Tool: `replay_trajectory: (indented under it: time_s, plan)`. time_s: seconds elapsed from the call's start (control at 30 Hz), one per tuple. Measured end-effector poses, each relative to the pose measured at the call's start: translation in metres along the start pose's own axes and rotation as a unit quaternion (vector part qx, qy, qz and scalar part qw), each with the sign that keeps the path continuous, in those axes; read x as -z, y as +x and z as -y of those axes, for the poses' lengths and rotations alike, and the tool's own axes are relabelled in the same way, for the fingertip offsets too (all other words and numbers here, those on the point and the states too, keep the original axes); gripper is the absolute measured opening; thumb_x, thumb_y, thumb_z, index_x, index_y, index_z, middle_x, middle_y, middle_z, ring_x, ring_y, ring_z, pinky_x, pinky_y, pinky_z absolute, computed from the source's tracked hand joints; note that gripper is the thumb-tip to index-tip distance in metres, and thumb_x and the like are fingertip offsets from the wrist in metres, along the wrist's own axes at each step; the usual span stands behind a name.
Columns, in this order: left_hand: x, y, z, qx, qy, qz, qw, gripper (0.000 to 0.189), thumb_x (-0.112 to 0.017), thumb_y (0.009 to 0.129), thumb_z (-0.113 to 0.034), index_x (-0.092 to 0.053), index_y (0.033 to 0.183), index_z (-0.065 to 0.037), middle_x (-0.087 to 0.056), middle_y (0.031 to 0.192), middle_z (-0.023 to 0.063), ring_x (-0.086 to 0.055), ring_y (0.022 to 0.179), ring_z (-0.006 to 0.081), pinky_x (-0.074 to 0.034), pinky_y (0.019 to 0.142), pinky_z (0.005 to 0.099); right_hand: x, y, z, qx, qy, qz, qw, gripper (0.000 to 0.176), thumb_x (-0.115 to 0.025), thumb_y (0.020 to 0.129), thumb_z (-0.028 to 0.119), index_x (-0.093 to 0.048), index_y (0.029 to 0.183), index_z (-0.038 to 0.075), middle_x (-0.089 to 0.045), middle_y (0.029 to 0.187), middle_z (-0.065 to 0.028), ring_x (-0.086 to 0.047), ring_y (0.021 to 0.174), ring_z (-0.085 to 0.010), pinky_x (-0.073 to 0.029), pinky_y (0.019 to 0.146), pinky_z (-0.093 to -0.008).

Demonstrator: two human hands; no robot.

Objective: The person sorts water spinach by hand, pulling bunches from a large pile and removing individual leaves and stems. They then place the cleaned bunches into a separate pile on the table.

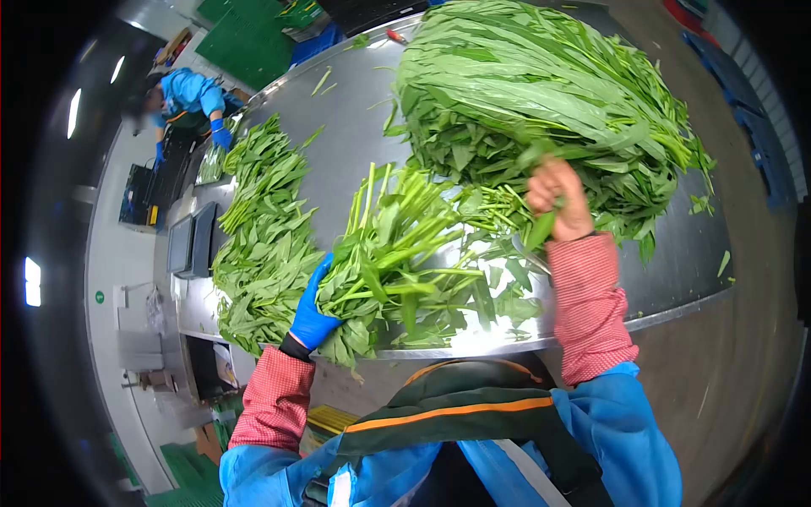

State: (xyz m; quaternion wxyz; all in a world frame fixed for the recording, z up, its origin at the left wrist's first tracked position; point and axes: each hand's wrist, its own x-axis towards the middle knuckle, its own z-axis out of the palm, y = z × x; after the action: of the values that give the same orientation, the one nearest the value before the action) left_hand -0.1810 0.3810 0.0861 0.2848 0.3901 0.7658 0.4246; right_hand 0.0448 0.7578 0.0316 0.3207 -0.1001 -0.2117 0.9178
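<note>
My left hand (314,304), in a blue glove, grips the near left side of a bunch of water spinach (397,241). Its pale stems fan up and to the right, with leaves hanging near the table's front edge. My bare right hand (560,196) is raised with its fingers closed round a leafy sprig (541,228), partly blurred. Just behind that hand rises a large heap of water spinach (524,93). Loose leaves (511,308) lie between my hands. A long row of water spinach (266,228) runs along the left.
The metal table (359,110) has a rounded front edge. A small red object (395,35) lies at its far side. On the left are a dark scale-like box (194,241) and a co-worker in blue (190,93), leaning over the greens. Blue pallets (760,144) stand at right.
</note>
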Motion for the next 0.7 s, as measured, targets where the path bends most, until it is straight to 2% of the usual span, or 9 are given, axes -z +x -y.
replay_trajectory:
  time_s: [0.1,0.17,0.2,0.3,0.4,0.47,0.57,0.63,0.7]
  plan:
    - [0.001,-0.002,0.003,0.041,-0.036,0.038,0.998,0.09,-0.078,0.067,-0.001,-0.029,0.143,-0.005,-0.038,0.143,0.0119,-0.041,0.129,0.021,-0.033,0.107,0.0332,-0.003,-0.001,0.0,-0.042,-0.23,-0.071,0.97,0.033,-0.067,0.084,0.027,-0.054,0.108,0.009,-0.056,0.075,0.0013,-0.05,0.06,-0.0075,-0.042,0.051,-0.0246]
    - [-0.008,0.002,-0.01,-0.036,0.063,0.04,0.997,0.083,-0.076,0.068,-0.002,-0.035,0.14,-0.004,-0.04,0.143,0.0131,-0.04,0.131,0.0231,-0.032,0.108,0.0341,-0.012,-0.002,-0.028,-0.152,-0.281,0.024,0.947,0.102,-0.075,0.075,0.034,-0.009,0.147,0.006,-0.052,0.124,-0.0136,-0.055,0.103,-0.0221,-0.047,0.084,-0.0365]
    - [-0.013,0.007,-0.015,-0.057,0.082,0.049,0.994,0.081,-0.076,0.068,-0.002,-0.037,0.139,-0.003,-0.041,0.143,0.0134,-0.04,0.131,0.0236,-0.032,0.108,0.0342,0.003,0.005,-0.05,-0.217,-0.272,0.044,0.936,0.105,-0.075,0.074,0.032,-0.005,0.148,0.006,-0.041,0.138,-0.0174,-0.049,0.117,-0.026,-0.047,0.088,-0.041]
    - [-0.021,0.014,-0.033,-0.099,0.156,0.04,0.982,0.073,-0.073,0.069,-0.002,-0.043,0.136,-0.005,-0.047,0.138,0.0148,-0.044,0.128,0.0272,-0.034,0.106,0.0344,-0.027,-0.001,-0.069,-0.188,-0.315,0.124,0.922,0.077,-0.07,0.076,0.015,-0.032,0.142,0.004,-0.039,0.139,-0.0184,-0.049,0.12,-0.0255,-0.048,0.091,-0.0384]
    - [-0.006,0.01,-0.024,-0.113,0.237,0.023,0.965,0.074,-0.072,0.07,-0.001,-0.042,0.137,-0.008,-0.049,0.133,0.0168,-0.047,0.124,0.0325,-0.038,0.103,0.0358,-0.026,-0.006,-0.017,-0.071,-0.215,-0.023,0.974,0.029,-0.066,0.079,0.006,-0.055,0.106,0.004,-0.062,0.089,-0.0055,-0.054,0.061,-0.0078,-0.045,0.052,-0.0212]
    - [-0.004,0.01,-0.024,-0.115,0.274,0.002,0.955,0.076,-0.072,0.068,0.0,-0.041,0.137,-0.009,-0.048,0.135,0.0181,-0.047,0.123,0.0338,-0.039,0.102,0.0367,-0.009,-0.006,0.008,-0.02,-0.155,-0.008,0.988,0.024,-0.067,0.083,0.011,-0.056,0.103,0.005,-0.06,0.078,-0.0034,-0.051,0.054,-0.0061,-0.042,0.045,-0.0194]
    - [-0.007,0.012,-0.027,-0.138,0.363,-0.031,0.921,0.085,-0.065,0.062,0.008,-0.038,0.14,-0.012,-0.057,0.112,0.0166,-0.055,0.101,0.0363,-0.045,0.085,0.0412,-0.053,-0.022,-0.003,-0.097,-0.506,0.014,0.857,0.032,-0.067,0.085,0.032,-0.058,0.096,0.004,-0.062,0.076,-0.005,-0.057,0.059,-0.0091,-0.045,0.048,-0.0234]
    - [-0.017,0.017,-0.03,-0.125,0.42,-0.042,0.898,0.089,-0.06,0.058,0.011,-0.038,0.14,-0.014,-0.058,0.095,0.0146,-0.056,0.087,0.0362,-0.045,0.074,0.0432,-0.037,-0.018,-0.069,0.109,-0.707,0.047,0.697,0.042,-0.066,0.084,0.038,-0.058,0.1,-0.001,-0.064,0.075,-0.0059,-0.059,0.059,-0.0117,-0.045,0.047,-0.0271]
    - [-0.031,0.022,-0.042,-0.17,0.45,-0.052,0.875,0.091,-0.058,0.055,0.013,-0.039,0.14,-0.016,-0.051,0.079,0.0126,-0.052,0.074,0.0347,-0.041,0.063,0.0437,-0.07,-0.023,-0.09,-0.005,-0.832,0.063,0.551,0.044,-0.068,0.084,0.033,-0.058,0.105,-0.004,-0.063,0.071,-0.0054,-0.058,0.056,-0.0149,-0.045,0.046,-0.0296]
